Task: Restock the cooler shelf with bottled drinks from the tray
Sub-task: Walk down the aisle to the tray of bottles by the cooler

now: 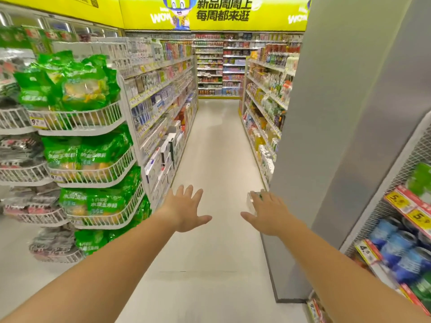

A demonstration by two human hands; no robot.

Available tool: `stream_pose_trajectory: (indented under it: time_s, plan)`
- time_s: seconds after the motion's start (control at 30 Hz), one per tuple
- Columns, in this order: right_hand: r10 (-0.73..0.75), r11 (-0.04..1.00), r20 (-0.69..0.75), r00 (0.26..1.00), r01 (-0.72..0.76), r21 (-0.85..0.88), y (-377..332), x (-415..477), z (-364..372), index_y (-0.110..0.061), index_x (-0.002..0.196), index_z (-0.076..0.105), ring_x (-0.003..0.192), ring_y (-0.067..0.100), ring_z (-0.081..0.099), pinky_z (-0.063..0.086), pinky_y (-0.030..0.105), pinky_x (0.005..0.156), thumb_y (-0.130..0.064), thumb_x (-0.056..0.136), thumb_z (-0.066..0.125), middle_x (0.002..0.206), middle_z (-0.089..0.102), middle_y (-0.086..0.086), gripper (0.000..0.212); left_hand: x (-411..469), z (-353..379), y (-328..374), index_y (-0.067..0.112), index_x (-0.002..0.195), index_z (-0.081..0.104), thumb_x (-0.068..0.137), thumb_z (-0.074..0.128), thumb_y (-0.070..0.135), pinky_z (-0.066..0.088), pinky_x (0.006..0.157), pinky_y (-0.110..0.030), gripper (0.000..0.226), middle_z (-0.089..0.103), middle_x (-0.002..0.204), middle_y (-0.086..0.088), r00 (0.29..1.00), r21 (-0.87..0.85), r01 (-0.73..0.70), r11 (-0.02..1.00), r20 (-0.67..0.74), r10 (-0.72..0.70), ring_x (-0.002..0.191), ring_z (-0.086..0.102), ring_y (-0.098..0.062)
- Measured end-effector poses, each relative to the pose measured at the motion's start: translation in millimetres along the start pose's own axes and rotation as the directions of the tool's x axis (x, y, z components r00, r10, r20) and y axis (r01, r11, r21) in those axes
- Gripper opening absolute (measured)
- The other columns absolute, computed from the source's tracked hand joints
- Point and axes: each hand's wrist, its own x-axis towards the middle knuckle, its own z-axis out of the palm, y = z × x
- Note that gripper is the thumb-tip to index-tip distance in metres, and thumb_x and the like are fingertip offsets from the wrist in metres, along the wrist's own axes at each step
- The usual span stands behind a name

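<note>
I am standing in a shop aisle with both arms stretched forward over the pale floor (217,141). My left hand (184,209) is open, fingers spread, holding nothing. My right hand (268,212) is also open with fingers apart and empty. No cooler, tray or bottled drinks of the task can be made out in this view. Behind my right hand's fingers a small pale box (253,198) sits low at the base of the right shelf.
A white wire rack (93,117) with green snack bags stands at the left. Long product shelves (163,101) line the aisle's left side and more shelves (263,101) its right. A grey pillar (345,113) rises at right, beside a mesh shelf (401,217) with priced goods.
</note>
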Motion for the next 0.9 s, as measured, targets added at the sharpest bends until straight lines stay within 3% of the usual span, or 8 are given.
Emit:
stream_pose_trajectory:
  time_s: [0.6,0.9]
  plan:
    - [-0.052,0.998,0.020,0.998,0.053,-0.037,81.4,494.7,-37.5,-0.023,0.159,0.003,0.152,0.034,0.003,0.005,0.052,0.120,-0.070,0.095,0.025,0.167,0.005,0.013,0.082,473.5,-24.4,-104.5,0.024,0.158,0.001,0.087,0.025,0.080,0.016,0.118,-0.058,0.094,0.008,0.166,-0.012,0.999,-0.049,0.039,0.998,0.006,-0.039,0.151,0.007,-0.039]
    - [0.093,0.995,-0.002,0.996,-0.093,0.035,103.5,728.3,-38.8,-0.024,0.159,0.003,0.152,0.032,0.001,0.004,0.051,0.121,-0.070,0.094,0.027,0.166,0.005,0.013,0.083,726.8,-39.4,-191.7,0.020,0.158,0.000,0.087,0.028,0.079,0.017,0.119,-0.057,0.097,0.010,0.166,-0.014,0.992,-0.005,-0.096,0.995,-0.084,0.096,0.151,0.011,-0.037]
